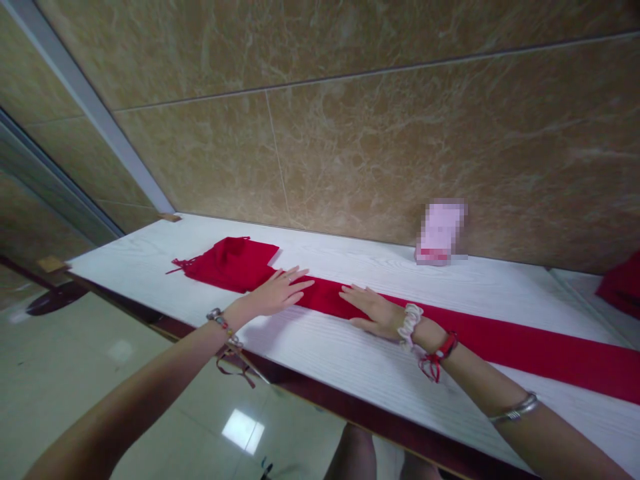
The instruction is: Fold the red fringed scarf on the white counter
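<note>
A long strip of red cloth (525,343) lies along a white wood-grain table (350,367), ending at the left in a folded bundle (230,263) with thin ties. My left hand (277,291) lies flat on the strip just right of the bundle, fingers stretched out. My right hand (373,310) rests flat on the strip a little farther right, fingers spread and pointing left. The two hands are a short gap apart. Bracelets and a white scrunchie sit on my wrists.
A pink blurred object (440,233) leans against the tan marble wall at the table's back edge. More red cloth (623,283) sits at the far right. A shiny tiled floor (75,373) lies to the left and below the table's dark front edge.
</note>
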### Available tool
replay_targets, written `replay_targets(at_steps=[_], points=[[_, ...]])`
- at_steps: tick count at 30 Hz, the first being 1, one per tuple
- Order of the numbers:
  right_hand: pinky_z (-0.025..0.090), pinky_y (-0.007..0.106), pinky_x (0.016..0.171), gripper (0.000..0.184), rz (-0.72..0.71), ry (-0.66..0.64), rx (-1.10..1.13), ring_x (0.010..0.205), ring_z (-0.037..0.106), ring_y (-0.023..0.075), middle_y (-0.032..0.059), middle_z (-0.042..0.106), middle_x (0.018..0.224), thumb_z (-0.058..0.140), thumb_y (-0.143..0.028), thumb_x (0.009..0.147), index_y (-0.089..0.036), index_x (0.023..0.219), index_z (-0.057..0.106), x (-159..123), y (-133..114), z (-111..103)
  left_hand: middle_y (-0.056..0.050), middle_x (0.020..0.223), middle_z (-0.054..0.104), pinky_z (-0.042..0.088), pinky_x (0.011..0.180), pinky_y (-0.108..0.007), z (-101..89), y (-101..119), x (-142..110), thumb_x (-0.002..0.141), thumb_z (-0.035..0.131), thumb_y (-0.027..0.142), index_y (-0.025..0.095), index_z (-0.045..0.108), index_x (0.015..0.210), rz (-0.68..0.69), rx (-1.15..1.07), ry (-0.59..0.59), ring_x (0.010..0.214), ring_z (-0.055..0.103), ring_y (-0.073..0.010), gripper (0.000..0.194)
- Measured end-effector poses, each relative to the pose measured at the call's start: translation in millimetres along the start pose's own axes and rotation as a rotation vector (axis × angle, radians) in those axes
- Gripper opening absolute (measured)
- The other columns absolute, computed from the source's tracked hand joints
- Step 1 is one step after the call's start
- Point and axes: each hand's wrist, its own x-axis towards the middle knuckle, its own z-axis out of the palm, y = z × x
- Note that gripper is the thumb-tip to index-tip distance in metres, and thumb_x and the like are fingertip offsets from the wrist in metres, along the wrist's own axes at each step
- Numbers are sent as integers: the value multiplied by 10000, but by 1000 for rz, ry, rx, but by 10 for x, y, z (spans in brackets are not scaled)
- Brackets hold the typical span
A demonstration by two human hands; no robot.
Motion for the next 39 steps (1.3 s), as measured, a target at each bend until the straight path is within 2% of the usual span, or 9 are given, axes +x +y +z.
replay_targets(at_steps=[5,10,15,20,23,27,30,33,39], points=[[181,506,1018,455,94,56,-204,1267,215,265,91,279,1380,332,-333,883,-187,1314,343,26,-86,228,-64,1416,212,209,958,-546,278,-65,-34,910,249,342,291,235,1341,-131,-17,-58,1282,175,-284,435],[231,488,1004,452,90,112,-271,1257,251,254,100,307,1371,323,-363,885,-196,1303,362,5,-72,294,-133,1383,273,179,957,-577,198,-197,-108,884,320,272,182,360,1297,-309,99,-15,1252,239,-321,425],[238,493,998,461,134,180,-319,1247,276,263,136,336,1353,341,-382,878,-173,1286,391,108,-89,320,-97,1344,353,248,996,-399,156,51,12,889,311,262,211,402,1273,-72,30,65,1223,320,-219,398],[272,463,991,455,88,176,-353,1237,298,252,149,330,1353,341,-353,883,-164,1297,372,-32,-30,328,-40,1420,201,205,976,-507,266,-37,-111,912,230,382,309,205,1349,-92,-68,-100,1288,166,-269,445],[282,468,984,470,100,121,-355,1235,299,261,163,328,1350,349,-346,879,-139,1300,362,-237,30,274,-66,1390,278,169,962,-557,190,-68,-174,904,260,381,277,302,1322,-141,3,-110,1260,231,-306,432],[277,473,987,475,203,152,-337,1243,287,251,139,338,1352,334,-356,880,-148,1306,350,-543,131,184,-103,1279,447,76,1006,-513,-4,243,97,896,299,337,196,523,1161,-43,150,90,1217,326,-266,375],[276,496,977,466,342,177,-353,1244,282,260,128,334,1357,334,-337,879,-160,1310,341,-807,228,148,-73,1359,342,125,1020,-436,-45,654,493,897,293,326,221,423,1249,134,59,183,1255,265,-216,389],[275,506,971,452,427,148,-382,1247,277,260,115,329,1363,325,-325,881,-182,1309,344,-1171,369,142,-28,1406,249,160,1016,-390,26,987,804,896,299,332,272,306,1314,334,-62,110,1287,183,-194,423],[305,503,953,449,795,96,-361,1254,263,245,98,307,1377,283,-307,879,-212,1314,333,-2348,840,39,-17,1396,275,134,1015,-401,202,1051,911,898,280,321,301,290,1317,421,-119,20,1287,181,-196,420]])
